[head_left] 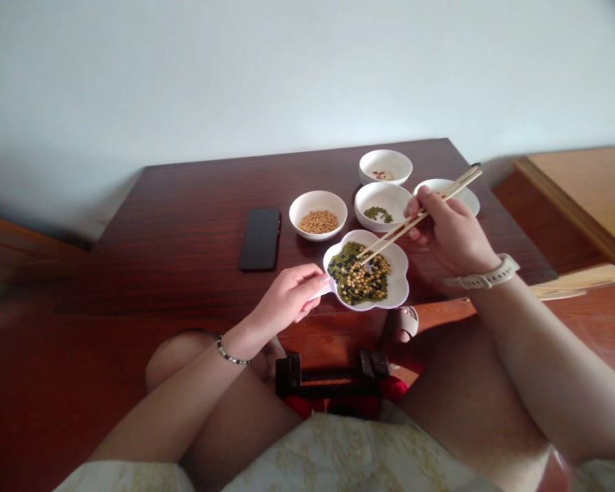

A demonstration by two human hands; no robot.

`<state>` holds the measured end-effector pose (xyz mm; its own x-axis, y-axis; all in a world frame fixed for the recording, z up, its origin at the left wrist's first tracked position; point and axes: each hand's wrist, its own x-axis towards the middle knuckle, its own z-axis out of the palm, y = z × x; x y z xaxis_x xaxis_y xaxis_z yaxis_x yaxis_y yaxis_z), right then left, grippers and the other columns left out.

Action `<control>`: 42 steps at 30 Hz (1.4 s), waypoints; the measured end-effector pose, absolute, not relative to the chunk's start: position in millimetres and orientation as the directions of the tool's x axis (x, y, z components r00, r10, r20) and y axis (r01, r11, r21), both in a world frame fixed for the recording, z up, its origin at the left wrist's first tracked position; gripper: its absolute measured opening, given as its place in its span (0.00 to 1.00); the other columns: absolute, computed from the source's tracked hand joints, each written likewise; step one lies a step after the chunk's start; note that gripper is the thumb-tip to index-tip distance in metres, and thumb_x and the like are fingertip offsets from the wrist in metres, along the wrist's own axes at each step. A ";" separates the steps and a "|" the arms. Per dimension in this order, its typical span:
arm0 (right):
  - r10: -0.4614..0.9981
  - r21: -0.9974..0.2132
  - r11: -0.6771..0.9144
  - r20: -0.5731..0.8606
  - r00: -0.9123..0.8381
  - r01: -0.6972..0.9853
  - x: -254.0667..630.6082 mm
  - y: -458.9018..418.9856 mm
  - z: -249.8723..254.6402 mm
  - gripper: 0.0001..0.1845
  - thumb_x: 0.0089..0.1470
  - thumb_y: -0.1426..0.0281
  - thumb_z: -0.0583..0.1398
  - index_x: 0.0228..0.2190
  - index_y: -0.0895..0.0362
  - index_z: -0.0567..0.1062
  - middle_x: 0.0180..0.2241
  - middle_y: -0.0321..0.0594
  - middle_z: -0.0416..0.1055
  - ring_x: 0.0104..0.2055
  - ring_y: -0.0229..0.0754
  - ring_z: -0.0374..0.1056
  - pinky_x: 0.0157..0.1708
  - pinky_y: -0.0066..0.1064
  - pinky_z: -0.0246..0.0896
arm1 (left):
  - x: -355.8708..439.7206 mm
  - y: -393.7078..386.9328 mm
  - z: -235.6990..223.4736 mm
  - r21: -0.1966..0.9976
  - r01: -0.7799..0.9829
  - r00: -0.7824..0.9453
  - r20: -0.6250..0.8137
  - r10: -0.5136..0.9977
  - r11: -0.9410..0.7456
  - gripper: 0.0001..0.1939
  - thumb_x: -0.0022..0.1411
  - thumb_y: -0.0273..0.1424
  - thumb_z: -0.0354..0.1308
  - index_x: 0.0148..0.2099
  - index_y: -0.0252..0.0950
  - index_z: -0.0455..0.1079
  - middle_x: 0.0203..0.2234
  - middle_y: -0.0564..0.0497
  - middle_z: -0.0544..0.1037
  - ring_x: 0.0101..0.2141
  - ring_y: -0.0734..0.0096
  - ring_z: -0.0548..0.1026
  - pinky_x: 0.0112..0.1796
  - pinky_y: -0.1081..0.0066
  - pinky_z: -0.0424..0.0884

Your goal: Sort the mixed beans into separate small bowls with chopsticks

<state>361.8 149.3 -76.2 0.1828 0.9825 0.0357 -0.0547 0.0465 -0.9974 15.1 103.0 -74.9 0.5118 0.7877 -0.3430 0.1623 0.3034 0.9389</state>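
Note:
My left hand [293, 295] is closed on the short handle of a white flower-shaped bowl [398, 290] at the table's front edge. Mixed beans [359, 279], green, dark and yellow, lie in that bowl. In my right hand [451, 222] is a pair of wooden chopsticks [407, 224], slanting down to the left with their tips at the beans. Whether a bean is between the tips I cannot make out. Just behind the flower-shaped bowl stands a white bowl [361, 205] with a few green beans [378, 214]. Left of it, another white bowl [297, 203] holds yellow soybeans [318, 221].
A third round bowl [366, 164] with a few reddish and pale pieces stands at the back. Partly behind my right hand is another white dish [472, 199]. A black phone [260, 239] lies left on the dark wooden table [195, 205]. A wall rises behind.

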 end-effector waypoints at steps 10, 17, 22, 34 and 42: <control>0.989 -1.000 0.021 0.024 0.149 0.022 360.5 138.7 -80.2 0.35 0.78 0.34 0.74 0.34 0.49 0.83 0.28 0.41 0.74 0.29 0.44 0.70 0.26 0.36 0.68 | 18.8 102.6 -70.1 0.938 0.198 0.490 -0.347 0.800 0.286 0.21 0.86 0.49 0.72 0.40 0.45 0.76 0.23 0.58 0.68 0.23 0.71 0.59 0.26 0.68 0.54; 0.987 -0.999 0.031 0.036 0.155 0.032 357.1 139.2 -80.0 0.38 0.78 0.30 0.71 0.34 0.48 0.82 0.25 0.40 0.70 0.28 0.44 0.66 0.27 0.37 0.67 | 17.6 102.9 -70.2 0.936 0.188 0.496 -0.351 0.794 0.296 0.21 0.86 0.48 0.73 0.40 0.44 0.77 0.24 0.58 0.68 0.23 0.71 0.59 0.26 0.68 0.53; 0.984 -0.998 0.045 0.052 0.172 0.042 358.1 141.4 -80.0 0.40 0.72 0.26 0.74 0.32 0.48 0.82 0.26 0.41 0.71 0.28 0.45 0.68 0.23 0.36 0.65 | 16.9 102.4 -70.8 0.936 0.196 0.494 -0.352 0.795 0.293 0.20 0.87 0.48 0.71 0.41 0.45 0.77 0.24 0.58 0.68 0.23 0.70 0.59 0.26 0.67 0.54; 0.963 -0.987 0.148 0.132 0.234 -0.054 352.2 158.8 -77.9 0.36 0.69 0.32 0.79 0.33 0.47 0.77 0.34 0.39 0.73 0.29 0.40 0.67 0.22 0.33 0.62 | 16.3 103.3 -76.0 0.942 0.170 0.510 -0.334 0.793 0.288 0.21 0.84 0.50 0.73 0.41 0.44 0.76 0.24 0.59 0.67 0.23 0.71 0.59 0.26 0.68 0.53; 0.916 -0.961 0.276 0.257 0.308 -0.022 333.5 178.1 -83.6 0.37 0.72 0.27 0.73 0.37 0.46 0.76 0.41 0.43 0.78 0.36 0.48 0.79 0.30 0.39 0.78 | 15.1 102.7 -75.1 0.937 0.182 0.511 -0.348 0.786 0.297 0.20 0.86 0.49 0.73 0.42 0.44 0.77 0.24 0.60 0.67 0.23 0.72 0.60 0.27 0.68 0.53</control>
<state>333.5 178.1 -83.6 0.3084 0.9160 0.2566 -0.0220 0.2765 -0.9608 15.1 102.7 -75.1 0.5109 0.7860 -0.3481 0.1823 0.2966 0.9374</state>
